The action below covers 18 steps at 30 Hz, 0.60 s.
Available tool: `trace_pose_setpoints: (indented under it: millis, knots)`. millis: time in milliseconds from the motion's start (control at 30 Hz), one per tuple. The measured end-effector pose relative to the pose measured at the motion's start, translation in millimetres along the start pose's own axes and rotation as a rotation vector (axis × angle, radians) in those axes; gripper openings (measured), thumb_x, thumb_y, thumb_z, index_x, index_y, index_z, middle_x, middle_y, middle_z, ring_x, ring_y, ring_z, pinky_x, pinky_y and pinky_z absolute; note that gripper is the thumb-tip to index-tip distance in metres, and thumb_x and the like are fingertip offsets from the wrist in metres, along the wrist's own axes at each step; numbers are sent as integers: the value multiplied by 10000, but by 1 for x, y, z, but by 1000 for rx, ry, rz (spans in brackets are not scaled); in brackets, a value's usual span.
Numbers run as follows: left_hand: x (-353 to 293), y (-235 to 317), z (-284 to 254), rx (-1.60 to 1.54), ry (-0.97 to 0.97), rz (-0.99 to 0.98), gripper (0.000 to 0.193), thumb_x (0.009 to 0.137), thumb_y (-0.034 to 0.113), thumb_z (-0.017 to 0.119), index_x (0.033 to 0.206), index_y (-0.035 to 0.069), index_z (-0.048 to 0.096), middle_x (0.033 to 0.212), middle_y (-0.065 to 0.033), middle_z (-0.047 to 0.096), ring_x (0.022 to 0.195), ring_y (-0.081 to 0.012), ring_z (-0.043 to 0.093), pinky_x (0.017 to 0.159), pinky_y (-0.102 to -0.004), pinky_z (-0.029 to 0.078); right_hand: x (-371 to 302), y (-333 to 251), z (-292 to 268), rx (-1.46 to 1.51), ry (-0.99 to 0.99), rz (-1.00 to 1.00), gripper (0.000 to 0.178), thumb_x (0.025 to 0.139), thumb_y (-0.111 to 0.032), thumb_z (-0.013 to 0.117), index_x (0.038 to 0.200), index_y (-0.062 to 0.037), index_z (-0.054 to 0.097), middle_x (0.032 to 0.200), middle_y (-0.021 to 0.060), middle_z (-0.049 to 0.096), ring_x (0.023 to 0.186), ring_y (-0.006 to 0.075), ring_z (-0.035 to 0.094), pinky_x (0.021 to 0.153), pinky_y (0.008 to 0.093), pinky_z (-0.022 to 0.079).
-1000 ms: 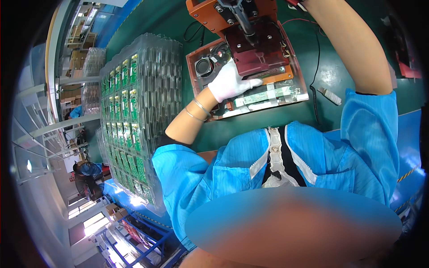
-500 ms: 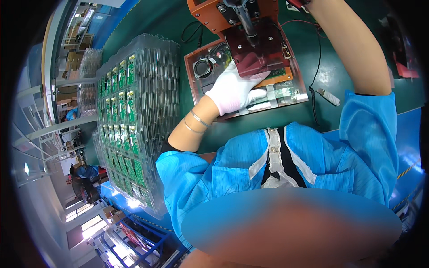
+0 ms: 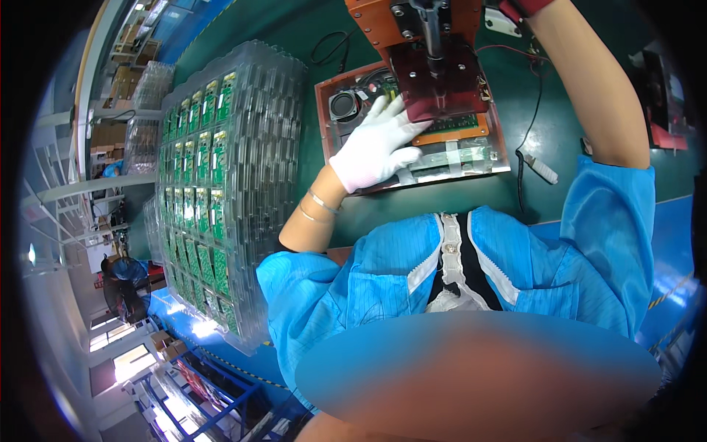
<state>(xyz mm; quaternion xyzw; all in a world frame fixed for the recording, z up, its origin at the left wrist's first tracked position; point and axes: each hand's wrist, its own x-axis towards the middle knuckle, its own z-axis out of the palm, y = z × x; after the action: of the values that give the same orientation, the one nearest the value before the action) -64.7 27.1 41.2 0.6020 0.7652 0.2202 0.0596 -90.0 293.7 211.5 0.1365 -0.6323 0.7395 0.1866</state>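
My left hand (image 3: 377,146), in a white glove, lies over the left front of a shallow red-framed test fixture (image 3: 500,140). Its fingers are spread, with nothing seen in them, and their tips reach the left edge of a dark red see-through plate (image 3: 420,92). That plate hangs from an orange press (image 3: 372,26) with a metal rod. Under its front edge a green circuit board (image 3: 456,124) shows in an orange holder (image 3: 451,135). At the top edge, my right hand (image 3: 529,6), in a dark red glove, is mostly cut off; its fingers and what they touch are hidden.
A tall stack of clear plastic trays (image 3: 269,140) with several green boards (image 3: 219,151) stands to the left. A round black speaker (image 3: 343,106) sits in the fixture. A black cable (image 3: 521,166) and a white connector (image 3: 543,169) lie on the green table to the right.
My left hand has drawn back from under the red plate toward the left, and its fingers have spread. The view has shifted a little; my right arm stays raised.
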Motion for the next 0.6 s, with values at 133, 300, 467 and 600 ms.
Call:
trace_pose_setpoints:
  millis: [133,300,467,600]
  knots:
    - [-57,-9,-9,-86,87,-194,598,988,461,498,1405,45,604,1548,-133,508,1486,-369,381,1251,-523,203,-47,-42,38,-204,22,-511,243,907,-162,777,1063,-20,656,818,25,679,616,83,596,554,197,475]
    - [-110,-5,-1,-50,211,-464,552,974,361,557,1429,49,587,1594,-140,450,1517,-355,339,1257,-506,207,-82,-29,-1,-607,-301,-796,304,902,-120,773,1160,10,677,998,89,722,713,135,647,614,219,501]
    - [-111,-6,17,-64,373,-698,527,934,223,617,1433,56,587,1624,-154,401,1529,-345,318,1250,-479,244,-126,4,-6,-732,-492,-777,384,813,-3,805,1180,25,699,1163,157,754,829,195,724,681,255,555]
    - [-108,1,29,-227,467,-779,535,904,134,631,1431,55,589,1633,-161,385,1536,-353,301,1243,-459,271,-144,8,-14,-490,-335,-642,380,821,15,779,1187,25,679,1158,165,750,726,167,673,657,260,545]
